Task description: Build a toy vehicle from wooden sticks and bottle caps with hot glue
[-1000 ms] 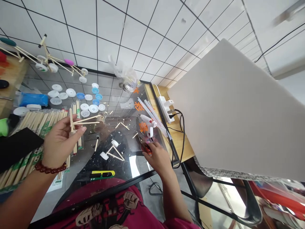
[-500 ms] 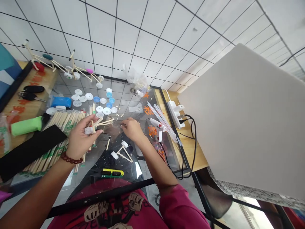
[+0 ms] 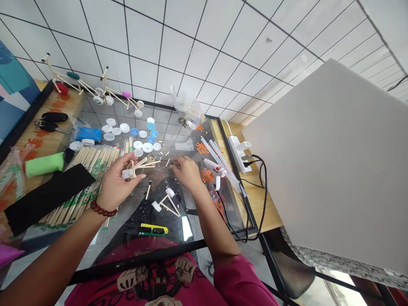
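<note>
Small frame of thin wooden sticks (image 3: 142, 164) glued together, pale, with a white bottle cap (image 3: 127, 174) fixed at its near end and the loose stick ends fanning toward the right. Held above the glass table (image 3: 178, 229), over its middle, just inside the heap of packed chopsticks (image 3: 86, 170) along the left edge. Left hand (image 3: 118, 183) raised from the lower left, forearm slanting in, a red bead bracelet (image 3: 102, 209) at the wrist; fingers curled and pinching the cap end of the frame, thumb on top. Right hand (image 3: 187, 171) stretched forward across the table's middle, palm down, fingers drawn together on a small piece (image 3: 174, 162) at the fingertips, too small to identify; whether gripped or merely touched, cannot tell. Just beside it to the right, a white glue gun (image 3: 216, 171) lying near the right edge. Nearer the front edge, a second stick-and-cap piece (image 3: 165, 201) and a yellow-handled cutter (image 3: 153, 230).
</note>
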`<act>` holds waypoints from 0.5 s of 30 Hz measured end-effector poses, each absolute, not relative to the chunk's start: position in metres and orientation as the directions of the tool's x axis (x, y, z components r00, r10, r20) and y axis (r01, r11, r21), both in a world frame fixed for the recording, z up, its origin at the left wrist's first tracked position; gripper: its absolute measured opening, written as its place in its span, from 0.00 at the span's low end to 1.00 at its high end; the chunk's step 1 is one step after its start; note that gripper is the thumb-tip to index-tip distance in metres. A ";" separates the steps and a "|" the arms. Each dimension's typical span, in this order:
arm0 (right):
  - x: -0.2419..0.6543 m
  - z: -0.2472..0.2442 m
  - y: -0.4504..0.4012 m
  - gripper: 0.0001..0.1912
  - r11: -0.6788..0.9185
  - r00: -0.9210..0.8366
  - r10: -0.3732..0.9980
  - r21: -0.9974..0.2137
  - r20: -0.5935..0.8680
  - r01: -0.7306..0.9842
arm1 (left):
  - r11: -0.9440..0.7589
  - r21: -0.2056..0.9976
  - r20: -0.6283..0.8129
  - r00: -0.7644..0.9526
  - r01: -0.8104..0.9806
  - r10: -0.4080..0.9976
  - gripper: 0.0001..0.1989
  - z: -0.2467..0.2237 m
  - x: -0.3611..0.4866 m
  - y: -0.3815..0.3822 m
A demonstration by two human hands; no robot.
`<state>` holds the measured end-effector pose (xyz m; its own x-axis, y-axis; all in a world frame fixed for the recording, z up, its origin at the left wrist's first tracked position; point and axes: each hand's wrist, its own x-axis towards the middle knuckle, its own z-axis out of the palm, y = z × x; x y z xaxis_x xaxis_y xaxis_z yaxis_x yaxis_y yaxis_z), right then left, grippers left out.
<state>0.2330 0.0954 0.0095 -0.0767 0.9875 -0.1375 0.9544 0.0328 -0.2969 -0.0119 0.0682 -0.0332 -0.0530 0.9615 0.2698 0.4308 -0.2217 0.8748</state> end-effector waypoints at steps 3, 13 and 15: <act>0.223 0.004 0.098 0.17 0.081 -0.135 0.978 -0.308 -0.157 0.948 | -0.280 0.854 0.318 -0.014 0.439 0.948 0.31 -0.027 -0.011 0.066; 0.220 0.007 0.093 0.15 0.103 -0.154 0.977 -0.301 -0.150 0.948 | -0.234 0.874 0.267 -0.017 0.426 0.964 0.29 -0.020 -0.008 0.065; 0.219 0.010 0.092 0.13 0.102 -0.154 0.973 -0.281 -0.170 0.954 | -0.172 0.912 0.200 -0.039 0.374 0.979 0.31 -0.024 -0.009 0.065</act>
